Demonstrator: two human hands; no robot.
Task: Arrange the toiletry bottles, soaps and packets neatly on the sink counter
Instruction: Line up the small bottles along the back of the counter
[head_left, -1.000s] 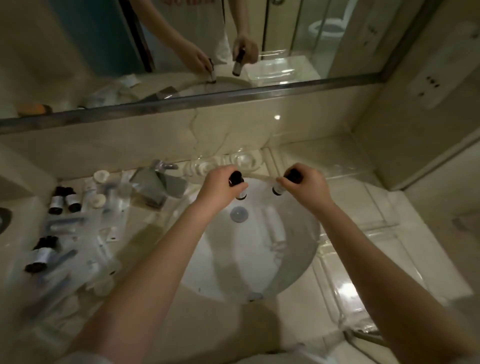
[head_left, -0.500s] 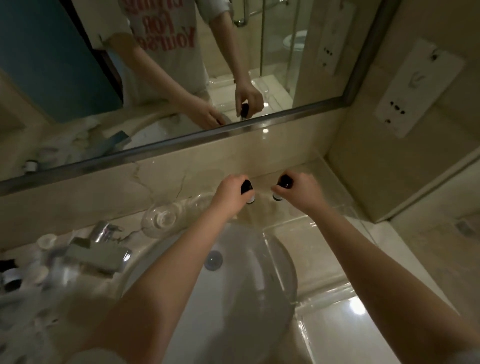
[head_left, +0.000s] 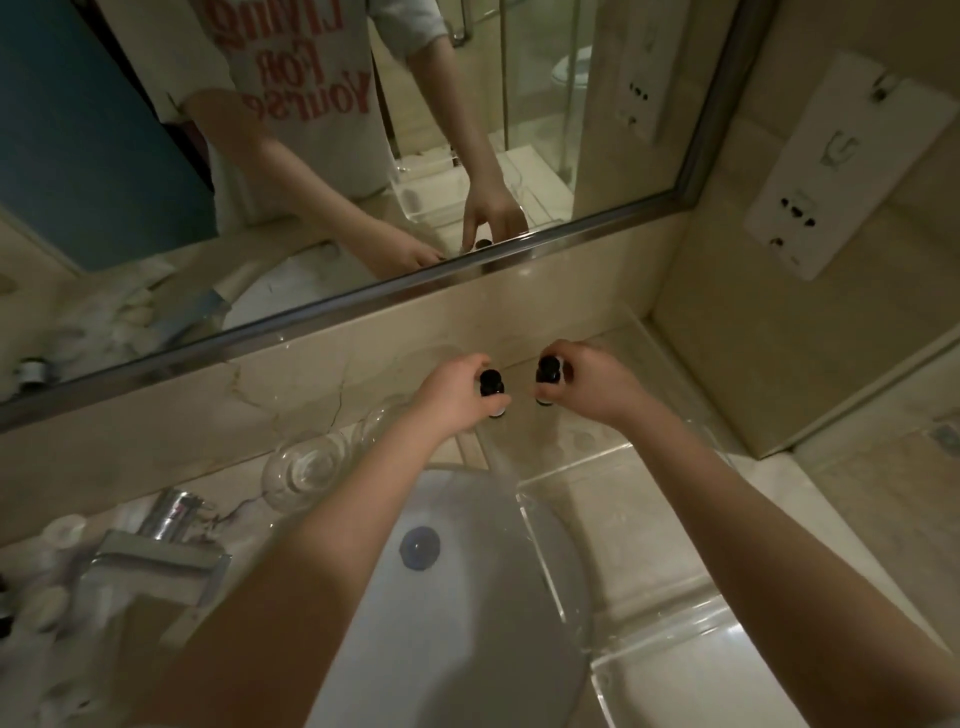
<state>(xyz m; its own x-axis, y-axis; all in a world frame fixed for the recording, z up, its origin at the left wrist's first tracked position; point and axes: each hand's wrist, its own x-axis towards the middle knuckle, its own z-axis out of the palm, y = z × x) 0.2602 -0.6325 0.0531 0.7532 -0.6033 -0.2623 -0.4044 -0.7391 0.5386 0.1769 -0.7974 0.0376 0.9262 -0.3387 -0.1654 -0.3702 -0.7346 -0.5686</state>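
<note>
Toiletry bottle with a black cap sits upright in the left hand, whose curled fingers pinch it just under the cap. A second bottle of the same kind is pinched the same way by the right hand. The two are near each other but apart, at 12 o'clock from the sink basin, over the far end of a clear tray on the table, close to the wall under the mirror. Whether their bases touch the tray cannot be told.

Half a second ago both bottles were held a little short of this spot; the arms have since reached farther toward the wall, and the hands are slightly wider apart. The view has also drawn closer, so the faucet now lies at 8 o'clock and the empty glass at 10 o'clock from the basin. Loose toiletries show blurred at 9 o'clock. A socket panel hangs at 2 o'clock.
</note>
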